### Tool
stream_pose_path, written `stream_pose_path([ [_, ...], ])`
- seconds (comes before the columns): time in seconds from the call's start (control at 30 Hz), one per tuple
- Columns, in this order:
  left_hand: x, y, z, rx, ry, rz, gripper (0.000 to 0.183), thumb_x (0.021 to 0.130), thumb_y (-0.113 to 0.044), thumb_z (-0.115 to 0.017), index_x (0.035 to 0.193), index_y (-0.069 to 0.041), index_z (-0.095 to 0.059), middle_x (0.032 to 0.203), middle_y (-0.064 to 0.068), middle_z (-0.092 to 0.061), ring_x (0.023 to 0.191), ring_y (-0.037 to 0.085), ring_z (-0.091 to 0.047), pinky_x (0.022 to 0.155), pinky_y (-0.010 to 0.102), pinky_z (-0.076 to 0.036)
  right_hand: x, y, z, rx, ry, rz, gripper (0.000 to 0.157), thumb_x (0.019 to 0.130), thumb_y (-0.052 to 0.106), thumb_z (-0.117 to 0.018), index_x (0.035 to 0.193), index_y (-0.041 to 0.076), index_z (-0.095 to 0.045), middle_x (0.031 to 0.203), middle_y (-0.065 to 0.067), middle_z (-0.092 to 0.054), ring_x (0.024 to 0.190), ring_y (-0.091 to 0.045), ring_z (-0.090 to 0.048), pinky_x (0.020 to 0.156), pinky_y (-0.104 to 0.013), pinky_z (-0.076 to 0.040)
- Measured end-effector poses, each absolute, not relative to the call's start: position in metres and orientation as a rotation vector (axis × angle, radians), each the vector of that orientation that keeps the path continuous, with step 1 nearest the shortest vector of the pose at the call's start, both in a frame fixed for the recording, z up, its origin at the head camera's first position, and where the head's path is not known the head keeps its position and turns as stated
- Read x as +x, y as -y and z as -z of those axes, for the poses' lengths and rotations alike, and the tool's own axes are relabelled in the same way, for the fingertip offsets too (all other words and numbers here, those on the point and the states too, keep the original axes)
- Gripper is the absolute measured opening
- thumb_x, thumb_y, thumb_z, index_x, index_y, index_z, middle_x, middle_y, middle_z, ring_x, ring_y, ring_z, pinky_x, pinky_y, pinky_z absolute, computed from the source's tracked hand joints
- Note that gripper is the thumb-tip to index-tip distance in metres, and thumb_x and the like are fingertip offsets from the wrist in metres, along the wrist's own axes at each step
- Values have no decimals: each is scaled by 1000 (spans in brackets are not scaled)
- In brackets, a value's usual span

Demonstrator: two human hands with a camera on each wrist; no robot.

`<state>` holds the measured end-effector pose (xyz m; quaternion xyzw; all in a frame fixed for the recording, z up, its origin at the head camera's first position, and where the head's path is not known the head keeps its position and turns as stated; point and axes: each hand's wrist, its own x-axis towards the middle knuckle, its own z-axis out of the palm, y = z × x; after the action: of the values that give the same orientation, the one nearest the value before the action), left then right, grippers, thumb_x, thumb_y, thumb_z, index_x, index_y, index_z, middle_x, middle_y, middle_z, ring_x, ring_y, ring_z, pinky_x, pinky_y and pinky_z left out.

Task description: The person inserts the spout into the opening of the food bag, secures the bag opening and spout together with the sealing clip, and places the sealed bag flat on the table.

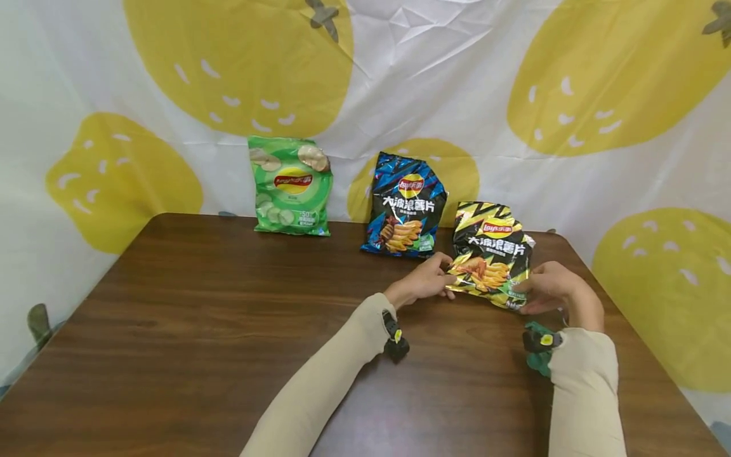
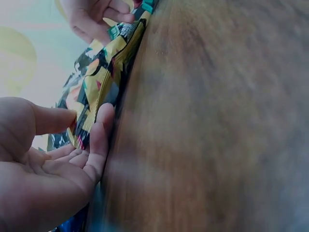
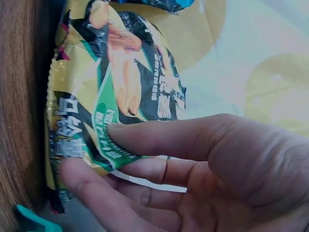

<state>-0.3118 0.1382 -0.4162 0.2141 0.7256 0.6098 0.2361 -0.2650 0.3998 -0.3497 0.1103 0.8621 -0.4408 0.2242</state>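
Observation:
A black and yellow bag of potato chips (image 1: 490,254) leans at the right end of the table's back edge, its lower seam by the tabletop. My left hand (image 1: 425,279) pinches its lower left corner; in the left wrist view the left thumb lies on one face and the fingers (image 2: 99,145) curl behind. At the lower right corner, my right hand (image 1: 551,289) grips the same bag, its thumb (image 3: 159,140) on the printed front and fingers partly behind. Left of it stands a blue and black chip bag (image 1: 405,206), and farther left a green chip bag (image 1: 291,187).
The brown wooden table (image 1: 228,343) meets a white curtain (image 1: 434,82) printed with yellow fruit at its back. A black wrist device (image 1: 394,336) sits on each forearm. Something green (image 1: 539,365) shows beneath the right wrist; its kind is unclear.

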Motion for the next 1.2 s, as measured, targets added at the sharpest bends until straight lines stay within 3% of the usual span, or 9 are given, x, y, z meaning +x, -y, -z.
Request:
stream_pose_path([
  [0.23, -312, -136, 414, 591, -1966, -1706, 40, 96, 0, -62, 130, -2, -41, 80, 19, -63, 83, 35, -72, 70, 30, -57, -263, -396, 346, 226, -2384, 1205, 25, 96, 5, -60, 109, -15, -52, 82, -18, -68, 72, -29, -74, 71, -41, -60],
  [0.43, -310, -128, 403, 652, -2085, -1655, 41, 96, -1, -63, 130, -3, -40, 84, 22, -67, 83, 36, -72, 67, 31, -53, -266, -390, 346, 176, -2417, 1241, 26, 97, 5, -58, 111, -15, -51, 89, -16, -67, 74, -29, -73, 73, -43, -59],
  [0.6, -307, -120, 393, 707, -2177, -1650, 43, 94, 0, -64, 130, -4, -41, 86, 16, -66, 82, 39, -71, 66, 33, -53, -264, -380, 339, 132, -2495, 1225, 31, 97, 7, -59, 115, -17, -51, 85, -13, -70, 74, -28, -73, 74, -42, -59],
  [0.8, -301, -106, 394, 729, -2286, -1561, 42, 97, -7, -64, 132, -9, -40, 86, 12, -68, 78, 31, -73, 61, 26, -45, -258, -362, 324, 14, -2660, 962, 36, 93, 10, -60, 113, -18, -54, 81, -15, -71, 69, -25, -72, 67, -39, -59],
  [0.97, -294, -90, 391, 760, -2361, -1524, 44, 97, -6, -64, 134, -6, -40, 80, 17, -69, 74, 30, -73, 59, 25, -45, -252, -345, 322, -68, -2738, 865, 37, 93, 12, -59, 116, -16, -55, 94, -20, -69, 73, -28, -72, 75, -43, -57],
  [1.2, -283, -62, 391, 803, -2418, -1478, 41, 97, -6, -64, 130, -6, -39, 71, 17, -65, 69, 28, -72, 47, 23, -38, -239, -315, 330, -191, -2879, 796, 26, 93, 10, -57, 105, -13, -59, 88, -20, -68, 66, -28, -72, 64, -38, -58],
])
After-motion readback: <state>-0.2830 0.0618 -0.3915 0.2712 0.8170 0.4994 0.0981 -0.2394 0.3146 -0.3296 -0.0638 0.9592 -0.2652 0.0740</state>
